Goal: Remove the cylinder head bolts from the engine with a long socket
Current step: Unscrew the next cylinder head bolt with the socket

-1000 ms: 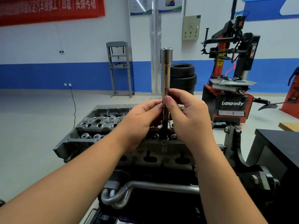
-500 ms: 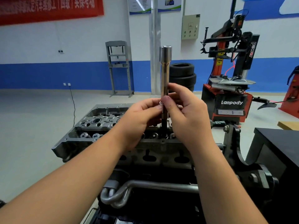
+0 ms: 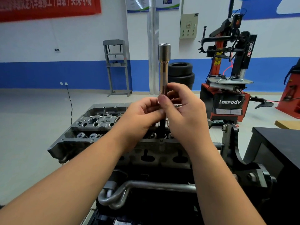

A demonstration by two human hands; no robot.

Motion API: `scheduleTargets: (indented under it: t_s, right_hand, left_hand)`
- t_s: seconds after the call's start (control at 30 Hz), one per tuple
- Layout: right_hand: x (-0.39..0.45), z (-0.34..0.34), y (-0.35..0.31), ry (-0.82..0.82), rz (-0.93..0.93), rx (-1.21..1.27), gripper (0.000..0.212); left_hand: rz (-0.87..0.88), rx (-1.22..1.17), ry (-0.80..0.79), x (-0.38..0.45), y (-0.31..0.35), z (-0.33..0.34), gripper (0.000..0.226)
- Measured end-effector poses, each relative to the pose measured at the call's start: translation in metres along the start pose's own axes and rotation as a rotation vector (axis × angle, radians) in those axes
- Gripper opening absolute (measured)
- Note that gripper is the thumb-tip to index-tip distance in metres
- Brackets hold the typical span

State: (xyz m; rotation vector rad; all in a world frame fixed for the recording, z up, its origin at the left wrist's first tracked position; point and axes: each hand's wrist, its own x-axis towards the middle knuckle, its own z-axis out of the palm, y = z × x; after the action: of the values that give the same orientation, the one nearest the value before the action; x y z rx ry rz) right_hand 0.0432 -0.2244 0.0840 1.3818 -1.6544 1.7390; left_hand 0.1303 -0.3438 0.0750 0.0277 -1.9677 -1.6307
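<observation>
Holding one long socket (image 3: 164,69) upright at the frame's centre, you have your two hands on its lower end: left hand (image 3: 141,116) and right hand (image 3: 185,111) both pinch it, fingers curled. It is chrome, slim, wider at the top. One dark bolt (image 3: 162,127) hangs beneath, above the cylinder head (image 3: 90,125).

The grey floor (image 3: 32,120) carries stacked tyres (image 3: 181,73), a grey press frame (image 3: 117,67) and a red tyre changer (image 3: 227,98).

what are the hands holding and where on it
Both the left hand and right hand pinch the upright long socket at its lower end, where a dark bolt hangs out.
</observation>
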Motion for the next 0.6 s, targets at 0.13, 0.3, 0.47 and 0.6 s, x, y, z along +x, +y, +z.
scheduleTargets:
  t_s: [0.13,0.3,0.47,0.6]
  right_hand:
    - [-0.0003,-0.0006,0.0032,-0.039,0.071,0.085,0.033]
    - [-0.0009,-0.0002,-0.0026,-0.122,0.069,0.134,0.034]
    - [0.0005,-0.0002,-0.0026,-0.121,0.01,0.059,0.024]
    - [0.0008,-0.0011,0.0017,-0.017,0.006,0.109,0.018]
  left_hand:
    - [-0.065,-0.082,0.053,-0.0014,0.0004,-0.0043,0.028]
    - [-0.017,-0.008,0.04,-0.001,0.0012,-0.0017,0.033]
    - [0.049,0.001,0.104,-0.0013,-0.0017,-0.0027,0.033]
    - [0.024,-0.053,0.037,-0.0023,-0.0001,-0.002,0.039]
